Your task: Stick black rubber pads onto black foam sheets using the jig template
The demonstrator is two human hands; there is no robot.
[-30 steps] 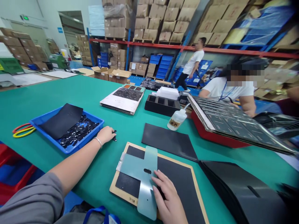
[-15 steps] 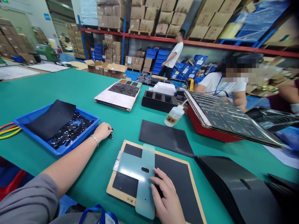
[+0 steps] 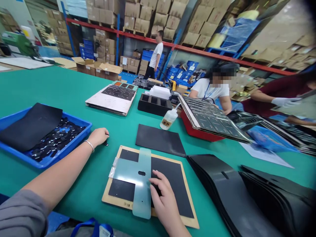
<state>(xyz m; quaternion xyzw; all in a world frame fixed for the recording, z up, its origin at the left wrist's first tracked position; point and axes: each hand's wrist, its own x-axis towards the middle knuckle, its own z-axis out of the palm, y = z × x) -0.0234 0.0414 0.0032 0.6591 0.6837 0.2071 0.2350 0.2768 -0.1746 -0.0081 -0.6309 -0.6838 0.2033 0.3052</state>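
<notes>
Small black piece (image 3: 106,143) sits on the green table (image 3: 37,85), just right of the blue tray (image 3: 74,143) — left hand (image 3: 98,136) curled round it, pinching. Right hand (image 3: 161,197) lies flat, gripping nothing — fingers pressing the translucent template (image 3: 133,174) and black sheet (image 3: 172,177) on the board (image 3: 118,204).

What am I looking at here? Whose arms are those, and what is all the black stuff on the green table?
There is no machine here. The camera sits on a person's head and looks down, so both arms are that person's own. The left hand pinches a small black piece beside a blue tray that holds many more. The right hand rests on a black sheet, at the edge of a see-through plastic template. Both lie on a wooden board. Everything sits on a green table. Other people work across it.
</notes>
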